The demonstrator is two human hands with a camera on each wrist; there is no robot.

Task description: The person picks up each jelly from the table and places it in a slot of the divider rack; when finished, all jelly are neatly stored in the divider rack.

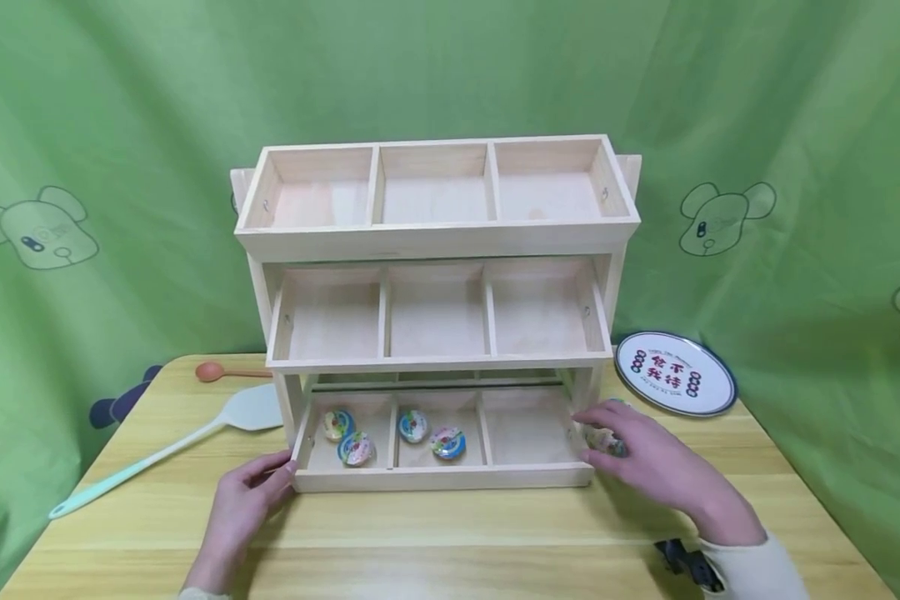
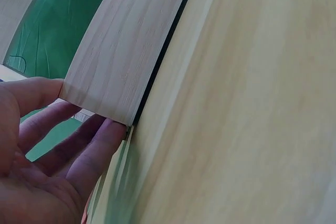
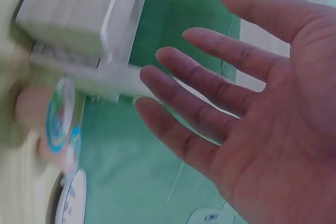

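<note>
Three tiers of pale wooden trays, each with three compartments, make up a storage rack (image 1: 437, 242). My left hand (image 1: 249, 500) touches the left front corner of the bottom tray (image 1: 442, 481); in the left wrist view its thumb and fingertips rest at the end of the front panel (image 2: 123, 51). Two jelly cups (image 1: 356, 448) lie in that tray's left compartment and two jelly cups (image 1: 447, 442) in the middle one. My right hand (image 1: 656, 458) is at the tray's right end, fingers extended. Beside it stand jelly cups (image 3: 39, 111) on the table, partly hidden in the head view.
A white plate (image 1: 675, 373) with red lettering lies right of the rack. At the left lie a pale spatula (image 1: 251, 408) with a mint handle and an orange-red spoon (image 1: 210, 372). Green curtain (image 1: 435, 67) surrounds the wooden table (image 1: 450, 546). A black strap (image 1: 686, 562) is by the right sleeve.
</note>
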